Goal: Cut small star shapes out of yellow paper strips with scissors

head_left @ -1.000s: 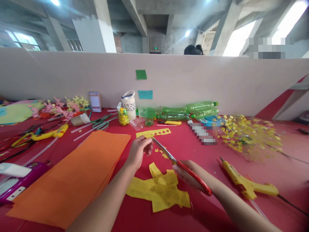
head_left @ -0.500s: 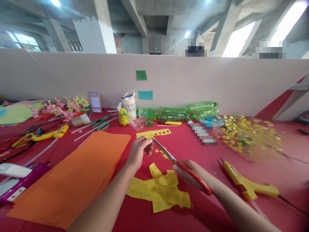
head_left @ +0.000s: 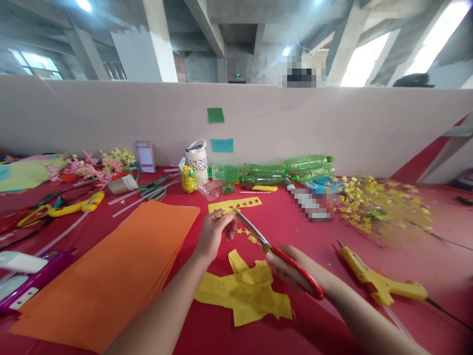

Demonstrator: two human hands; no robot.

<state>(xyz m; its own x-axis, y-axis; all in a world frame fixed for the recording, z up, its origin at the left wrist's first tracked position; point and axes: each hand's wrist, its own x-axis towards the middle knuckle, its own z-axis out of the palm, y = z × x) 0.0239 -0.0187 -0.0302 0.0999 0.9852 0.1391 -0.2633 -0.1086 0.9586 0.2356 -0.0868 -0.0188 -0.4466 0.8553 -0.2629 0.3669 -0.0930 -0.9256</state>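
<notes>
My right hand (head_left: 290,261) grips a pair of red-handled scissors (head_left: 299,271), whose blades point up and left. At the blade tips, my left hand (head_left: 218,230) pinches a small yellow piece (head_left: 228,210); its exact shape is too small to make out. Just behind that hand lies a yellow strip (head_left: 253,202) with a row of star-shaped holes. Several cut yellow stars (head_left: 253,238) rest on the red table under the blades. Nearer to me, between my forearms, are yellow scraps (head_left: 254,293) with irregular edges.
Orange sheets (head_left: 111,266) are stacked to the left. A yellow glue gun (head_left: 380,281) lies at the right, near a bunch of yellow star sprays (head_left: 369,204). Green plastic bottles (head_left: 269,178), a white tumbler (head_left: 198,165) and a yellow cutter knife (head_left: 264,189) line the back by the partition (head_left: 148,113).
The fingers of my left hand have shifted slightly, and more of the yellow piece shows by the blade tips. The scissors have barely moved.
</notes>
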